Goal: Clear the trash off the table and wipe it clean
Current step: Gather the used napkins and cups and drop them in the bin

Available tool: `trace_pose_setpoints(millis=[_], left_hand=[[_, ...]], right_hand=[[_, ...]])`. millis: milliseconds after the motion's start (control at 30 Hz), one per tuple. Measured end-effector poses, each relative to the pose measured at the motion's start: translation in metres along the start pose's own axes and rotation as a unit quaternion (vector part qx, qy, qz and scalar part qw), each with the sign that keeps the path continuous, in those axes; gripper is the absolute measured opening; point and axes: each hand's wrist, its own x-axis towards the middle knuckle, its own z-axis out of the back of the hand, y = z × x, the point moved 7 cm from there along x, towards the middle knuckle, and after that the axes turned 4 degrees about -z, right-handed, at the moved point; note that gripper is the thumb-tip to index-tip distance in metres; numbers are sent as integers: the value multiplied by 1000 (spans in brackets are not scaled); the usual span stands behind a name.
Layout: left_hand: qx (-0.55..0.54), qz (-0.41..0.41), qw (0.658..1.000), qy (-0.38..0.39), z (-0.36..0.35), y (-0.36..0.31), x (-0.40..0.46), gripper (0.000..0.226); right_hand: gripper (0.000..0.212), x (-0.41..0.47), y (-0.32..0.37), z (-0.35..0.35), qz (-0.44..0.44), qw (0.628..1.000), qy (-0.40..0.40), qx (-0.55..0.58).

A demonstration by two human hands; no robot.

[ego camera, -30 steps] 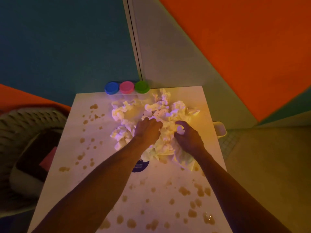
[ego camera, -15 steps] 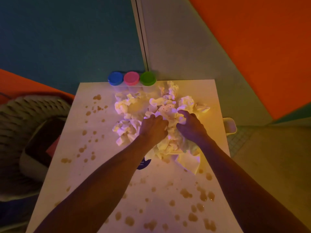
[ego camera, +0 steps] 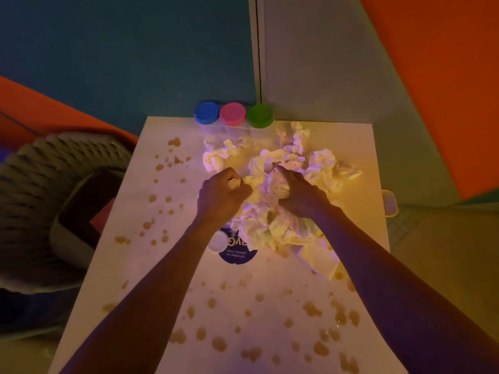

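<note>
A heap of crumpled white paper napkins (ego camera: 321,166) covers the far middle of the white table (ego camera: 167,265). My left hand (ego camera: 218,195) is curled round a wad of napkin at the heap's left side. My right hand (ego camera: 299,193) grips napkins in the middle of the heap, fingers dug into the paper. Brown liquid spots (ego camera: 205,333) dot the table's left side and near edge. A flat napkin (ego camera: 318,257) lies at the heap's near right.
Three tubs with blue (ego camera: 206,112), pink (ego camera: 232,113) and green (ego camera: 260,116) lids stand at the table's far edge. A round blue sticker (ego camera: 237,252) and a small white lid (ego camera: 218,241) lie under my left wrist. A woven chair (ego camera: 54,168) sits left; a small bin (ego camera: 390,202) hangs right.
Both hands have bunched the napkins inward. My left hand has closed on a wad and pulled it left; the left part of the heap has been gathered in. The small white lid now shows.
</note>
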Motion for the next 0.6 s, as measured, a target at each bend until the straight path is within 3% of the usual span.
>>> trace_pose_setpoints(millis=[100, 233, 367, 600], left_hand=[[-65, 13, 998, -10, 10, 14, -10, 16], [-82, -1, 997, 5, 19, 29, -22, 33], [-94, 36, 994, -29, 25, 49, -32, 21], [-133, 81, 987, -38, 18, 71, -46, 29]], right_hand=[[96, 8, 11, -4, 6, 999, 4, -32], [93, 19, 18, -8, -11, 998, 24, -65], [82, 22, 14, -11, -42, 996, 10, -75], [87, 16, 1, -2, -120, 989, -89, -8]])
